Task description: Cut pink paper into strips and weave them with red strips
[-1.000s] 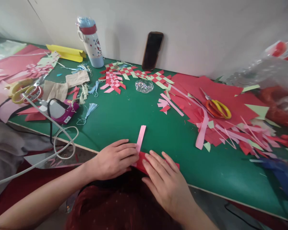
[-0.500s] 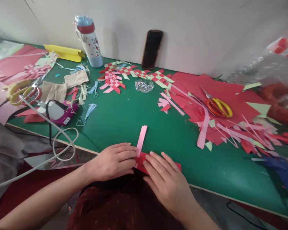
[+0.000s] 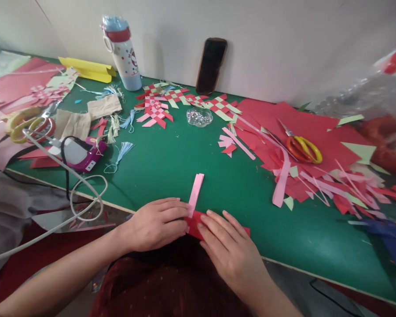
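Close to the table's front edge lies a red paper strip (image 3: 194, 223), partly covered by both hands. A pink paper strip (image 3: 196, 193) crosses its left end and points away from me. My left hand (image 3: 160, 222) is closed over the left end where the strips meet, its fingers together and fingertips on the paper. My right hand (image 3: 231, 246) lies over the red strip, fingers stretched out and slightly apart. The red strip's right end shows beyond this hand. The overlap of the strips is partly hidden under my left fingertips.
Woven paper pieces (image 3: 156, 112) and a clear dish of beads (image 3: 199, 118) lie farther back. Scissors (image 3: 304, 149) rest on red sheets and scraps at right. Left are a bottle (image 3: 125, 57), tassels (image 3: 122, 152) and a cable (image 3: 82, 178). A phone (image 3: 211, 66) leans on the wall.
The view has shifted slightly. The visible red paper between my hands looks flatter, its dark gap no longer showing. Both hands stay in nearly the same place.
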A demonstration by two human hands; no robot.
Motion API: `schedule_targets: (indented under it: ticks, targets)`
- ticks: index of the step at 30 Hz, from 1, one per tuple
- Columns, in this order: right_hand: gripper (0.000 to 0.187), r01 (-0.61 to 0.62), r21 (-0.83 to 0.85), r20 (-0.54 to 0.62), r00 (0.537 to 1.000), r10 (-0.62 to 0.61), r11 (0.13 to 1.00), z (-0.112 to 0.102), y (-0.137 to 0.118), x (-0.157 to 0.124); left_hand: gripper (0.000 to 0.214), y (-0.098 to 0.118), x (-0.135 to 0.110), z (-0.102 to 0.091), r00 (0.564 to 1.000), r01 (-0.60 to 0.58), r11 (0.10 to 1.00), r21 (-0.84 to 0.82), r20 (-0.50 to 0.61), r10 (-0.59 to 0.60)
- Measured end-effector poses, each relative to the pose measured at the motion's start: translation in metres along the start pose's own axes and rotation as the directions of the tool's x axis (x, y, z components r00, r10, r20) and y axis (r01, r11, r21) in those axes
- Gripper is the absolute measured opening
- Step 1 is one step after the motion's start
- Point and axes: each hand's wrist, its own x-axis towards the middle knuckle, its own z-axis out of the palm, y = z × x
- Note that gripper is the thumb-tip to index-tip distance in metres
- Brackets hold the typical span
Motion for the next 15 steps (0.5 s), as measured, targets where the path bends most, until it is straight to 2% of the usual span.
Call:
schedule_targets:
  ticks: [4,9,15]
  targets:
    - [0.023,-0.012,0.008,-0.004,1.0,0.012,1.0,-0.003,0.0,0.002,0.008,0.0,-0.002,0.002,1.0,0.01,1.0,0.0,-0.012,-0.01]
    - [0.031,-0.049,-0.021,0.009,0.999,0.05,0.999,-0.008,-0.01,0.011,0.01,-0.001,-0.005,0.003,0.999,0.016,1.0,-0.022,0.035,-0.015]
    - [0.032,-0.02,-0.059,-0.008,1.0,0.019,0.998,0.007,-0.019,0.005,0.015,-0.002,-0.007,0.004,0.998,-0.004,1.0,0.016,0.064,0.003]
